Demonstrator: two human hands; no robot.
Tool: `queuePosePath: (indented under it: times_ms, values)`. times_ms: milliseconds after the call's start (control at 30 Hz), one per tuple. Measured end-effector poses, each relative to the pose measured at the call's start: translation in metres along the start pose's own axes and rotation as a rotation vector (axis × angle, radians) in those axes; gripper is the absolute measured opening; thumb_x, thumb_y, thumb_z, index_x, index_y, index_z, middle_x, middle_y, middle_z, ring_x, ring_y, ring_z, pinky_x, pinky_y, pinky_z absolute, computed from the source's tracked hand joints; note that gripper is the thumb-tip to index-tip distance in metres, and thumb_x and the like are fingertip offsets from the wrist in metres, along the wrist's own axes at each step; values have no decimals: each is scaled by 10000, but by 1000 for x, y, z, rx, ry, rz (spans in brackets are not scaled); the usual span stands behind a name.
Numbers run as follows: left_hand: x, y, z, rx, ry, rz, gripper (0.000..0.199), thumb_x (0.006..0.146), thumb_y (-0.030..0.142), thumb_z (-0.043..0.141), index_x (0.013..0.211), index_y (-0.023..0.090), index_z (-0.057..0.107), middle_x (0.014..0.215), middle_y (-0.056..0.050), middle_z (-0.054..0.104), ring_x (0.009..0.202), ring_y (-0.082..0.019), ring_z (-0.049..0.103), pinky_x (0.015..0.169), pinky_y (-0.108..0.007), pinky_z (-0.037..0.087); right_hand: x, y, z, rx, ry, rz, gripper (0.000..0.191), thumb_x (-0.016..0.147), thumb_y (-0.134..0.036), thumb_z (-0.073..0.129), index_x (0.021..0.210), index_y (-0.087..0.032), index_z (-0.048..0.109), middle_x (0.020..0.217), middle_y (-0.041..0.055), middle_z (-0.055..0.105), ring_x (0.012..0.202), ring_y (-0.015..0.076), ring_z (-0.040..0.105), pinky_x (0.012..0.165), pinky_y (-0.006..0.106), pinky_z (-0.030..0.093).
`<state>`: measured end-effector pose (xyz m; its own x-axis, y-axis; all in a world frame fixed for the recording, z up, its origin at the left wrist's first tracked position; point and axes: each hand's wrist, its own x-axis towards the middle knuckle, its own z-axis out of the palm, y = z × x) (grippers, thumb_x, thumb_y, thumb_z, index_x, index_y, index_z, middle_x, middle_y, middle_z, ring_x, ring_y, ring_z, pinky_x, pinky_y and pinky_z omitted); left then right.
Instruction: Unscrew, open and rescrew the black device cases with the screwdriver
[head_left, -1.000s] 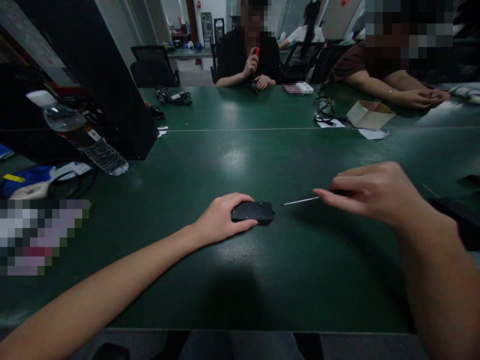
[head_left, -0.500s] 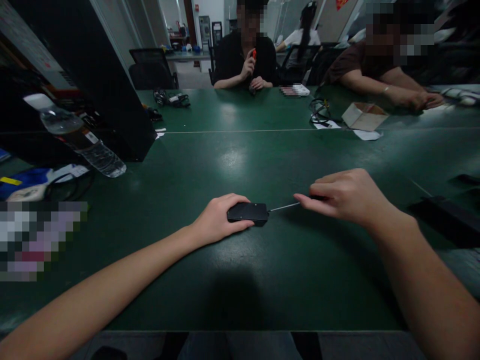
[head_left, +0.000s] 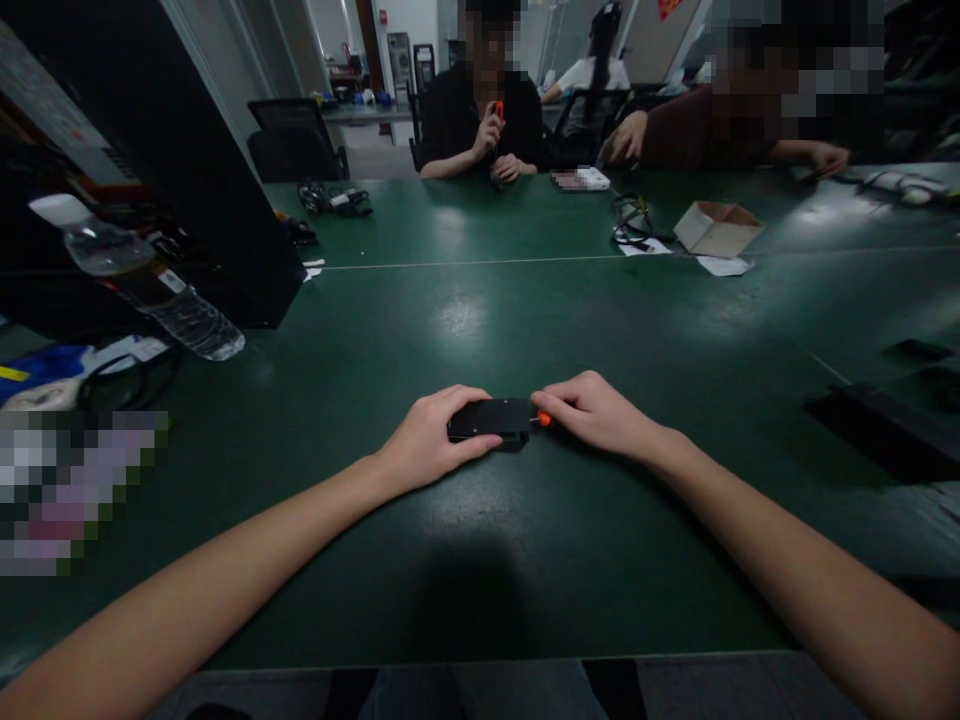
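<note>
The left hand (head_left: pixel 427 435) grips a black case (head_left: pixel 491 415) that lies on the green table (head_left: pixel 337 560), in the middle, straight ahead of the person. Its thumb presses along the near side while the other fingers curl over the far side, leaving most of the flat top and the right end uncovered. The right hand (head_left: pixel 600 415) pinches a screwdriver (head_left: pixel 544 418) just beside that end; an orange bit of it shows at the fingertips, and a short length of thin metal shaft runs from there toward the case. Whether the tip sits inside is too small to tell. Both forearms reach in from the near corners. To the left, a bottle (head_left: pixel 150 280) with a white cap is near a dark cabinet (head_left: pixel 225 200). To the right lies a long black block (head_left: pixel 885 430), well apart from the hands. Beyond the seam across the table, an open carton (head_left: pixel 718 232) sits near some cables (head_left: pixel 632 220). Across the far edge, a person in black (head_left: pixel 480 130) holds up a red object (head_left: pixel 499 111), and another in a dark brown sleeve (head_left: pixel 679 130) leans at the right.
</note>
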<state>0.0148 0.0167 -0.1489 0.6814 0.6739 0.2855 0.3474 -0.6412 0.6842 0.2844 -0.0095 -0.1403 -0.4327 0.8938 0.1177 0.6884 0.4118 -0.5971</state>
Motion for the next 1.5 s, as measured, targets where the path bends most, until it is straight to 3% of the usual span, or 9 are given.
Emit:
queuePosePath:
  times_ms: [133,300,533,633,833,933,1100,1300,1500]
  values:
    - [0,1,-1,-15,4,-6,383,870,398,764,1179,196,659,1147,-92,725,1031,-257,681,931,-389,518,-1,-1,2,-99,83,-71,490,1039,-471,448,700,-177,645,568,-30,537,519,100,494,573,253,347]
    - [0,1,-1,-29,-6,-15,403,867,411,768,1194,200,664,1151,-88,726,1037,-256,683,927,-382,517,-4,4,-1,-244,210,-171,329,1021,-423,528,896,-168,695,786,51,698,671,152,627,640,268,438]
    - [0,2,-3,-51,-1,-4,409,857,390,779,1196,191,668,1148,-89,728,1031,-248,684,924,-370,512,-4,3,6,-189,208,-327,289,1017,-409,555,1030,-156,695,905,89,705,791,172,662,721,286,521]
    - [0,2,-4,-75,2,4,422,844,390,792,1197,193,669,1161,-89,729,1045,-250,685,938,-373,509,-2,2,7,-115,181,-308,279,1020,-383,549,1021,-163,721,923,94,723,820,176,676,745,294,529]
    - [1,4,-6,-133,-15,12,381,836,370,805,1158,199,696,1148,-83,735,1051,-247,685,957,-375,505,3,3,13,149,33,-69,330,1000,-418,566,960,-172,782,748,28,735,636,134,636,608,250,468]
    - [1,4,-6,-178,-5,7,367,820,358,813,1137,204,714,1148,-88,739,1061,-256,682,970,-392,504,3,4,11,169,25,-38,326,983,-431,585,967,-176,787,754,21,739,639,130,631,611,248,459]
    - [3,-4,-2,-448,125,-163,413,795,404,815,1129,178,726,1112,-98,756,1035,-268,696,948,-407,518,2,7,5,37,76,-67,283,977,-412,594,995,-178,752,922,58,767,790,166,688,727,285,511]
    - [11,-16,1,-796,309,-341,559,885,679,631,939,133,739,830,-87,744,900,-233,697,877,-355,524,0,7,11,-77,128,-136,276,980,-343,587,1206,-204,665,1113,104,730,981,226,704,872,376,564]
    - [17,-16,0,-1019,433,-466,623,867,731,612,999,127,693,701,-38,672,785,-192,671,825,-327,526,1,-1,18,-123,110,-200,276,988,-258,537,1241,-226,642,1177,111,689,1040,238,693,915,420,586]
